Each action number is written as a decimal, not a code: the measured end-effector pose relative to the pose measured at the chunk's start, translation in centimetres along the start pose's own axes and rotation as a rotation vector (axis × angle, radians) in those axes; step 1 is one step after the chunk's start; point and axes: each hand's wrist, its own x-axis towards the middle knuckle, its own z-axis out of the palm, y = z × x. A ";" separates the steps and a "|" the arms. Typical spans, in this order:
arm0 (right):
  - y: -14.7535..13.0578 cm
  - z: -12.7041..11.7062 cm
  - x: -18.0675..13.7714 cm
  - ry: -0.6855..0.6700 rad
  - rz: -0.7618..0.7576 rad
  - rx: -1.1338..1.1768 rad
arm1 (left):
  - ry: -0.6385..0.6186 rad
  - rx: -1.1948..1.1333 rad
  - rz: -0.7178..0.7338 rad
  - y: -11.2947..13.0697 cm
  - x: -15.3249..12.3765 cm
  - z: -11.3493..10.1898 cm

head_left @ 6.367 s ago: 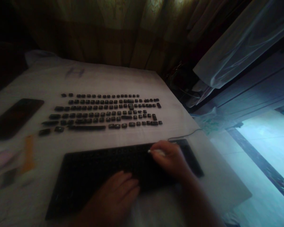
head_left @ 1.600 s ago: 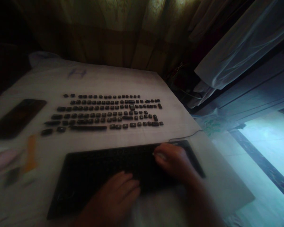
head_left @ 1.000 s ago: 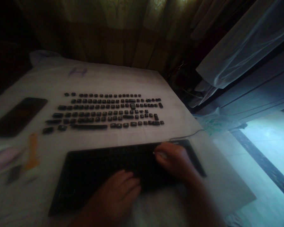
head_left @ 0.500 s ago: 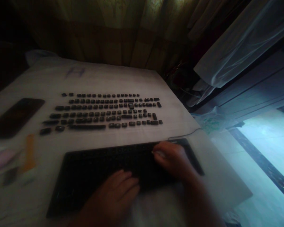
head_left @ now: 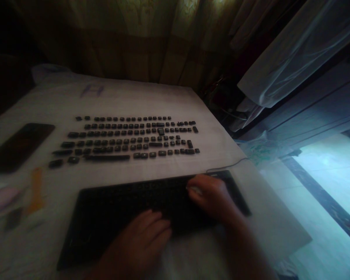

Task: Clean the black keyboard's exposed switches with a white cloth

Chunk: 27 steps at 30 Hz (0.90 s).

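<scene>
A black computer keyboard [head_left: 111, 206] lies tilted across the near part of the table, its surface too dark to make out in detail. My left hand [head_left: 147, 239] rests on its front middle, palm down with the fingers stretched out. Over the right part of the board, my right hand [head_left: 208, 194] is closed around a small whitish piece [head_left: 196, 189], perhaps a wad of cloth or tissue; the fingers hide most of it. Beyond the keyboard, loose black keycaps are laid out in rows, with a long space bar [head_left: 107, 157] in the nearest row.
A dark phone [head_left: 20, 146] lies at the left. Nearer are an orange strip-like tool [head_left: 35, 190], a pinkish item [head_left: 1, 200] and a small dark block [head_left: 13, 218], all blurred. The keyboard cable [head_left: 227, 165] runs to the table's right edge. A curtain [head_left: 151, 46] hangs behind.
Almost nothing differs. Both hands stay in place on the keyboard, with the right one still holding the whitish piece; the view has shifted very slightly.
</scene>
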 end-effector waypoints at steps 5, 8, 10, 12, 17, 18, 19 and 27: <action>-0.2 -0.2 0.1 -0.007 0.033 0.043 | 0.001 -0.011 0.013 -0.1 0.1 -0.2; -0.1 -0.6 0.2 0.075 0.110 0.157 | 0.005 0.008 0.023 -0.3 0.0 -0.2; 0.4 -1.0 0.3 0.226 0.252 0.206 | 0.003 0.026 0.051 -0.4 0.0 -0.1; 1.3 -1.5 0.3 0.414 0.464 0.190 | 0.010 0.037 0.072 -0.5 0.0 -0.1; 4.2 -2.7 -0.1 0.590 0.812 0.112 | 0.025 0.018 0.057 -0.7 -0.2 0.1; 4.7 -2.9 -0.2 0.590 0.826 0.117 | 0.031 0.011 0.053 -0.7 -0.2 0.1; 5.1 -3.0 -0.4 0.587 0.831 0.128 | 0.041 0.005 0.049 -0.6 -0.3 0.2; 5.2 -2.8 -0.3 0.537 0.813 0.286 | 0.125 0.028 0.035 -0.6 -0.4 1.1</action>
